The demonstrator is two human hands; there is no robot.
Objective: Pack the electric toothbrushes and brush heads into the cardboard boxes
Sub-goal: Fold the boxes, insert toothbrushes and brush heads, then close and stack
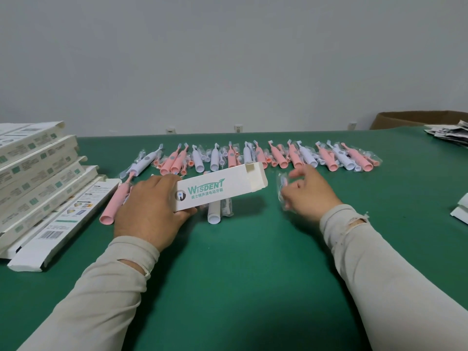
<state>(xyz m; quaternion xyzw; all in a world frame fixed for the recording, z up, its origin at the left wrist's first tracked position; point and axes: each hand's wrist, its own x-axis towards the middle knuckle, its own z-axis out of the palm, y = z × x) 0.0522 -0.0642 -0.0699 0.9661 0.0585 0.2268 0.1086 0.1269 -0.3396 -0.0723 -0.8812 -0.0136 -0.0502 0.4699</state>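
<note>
My left hand (149,206) grips a white cardboard toothbrush box (222,188) with green lettering, held above the green table with its open flap end pointing right. My right hand (307,193) pinches a brush head in a clear plastic wrapper (283,188), just right of the box's open end. Under the box lie a white toothbrush handle (214,214) and a wrapped brush head (226,207). A pink toothbrush (115,201) lies left of my left hand. A row of pink and white toothbrushes and wrapped brush heads (253,158) stretches across the table behind.
A stack of white boxes (33,173) leans at the left edge. Loose printed leaflets (448,133) and a brown carton (415,119) sit at the far right. White card pieces (462,210) lie at the right edge. The green table (240,274) runs to the wall.
</note>
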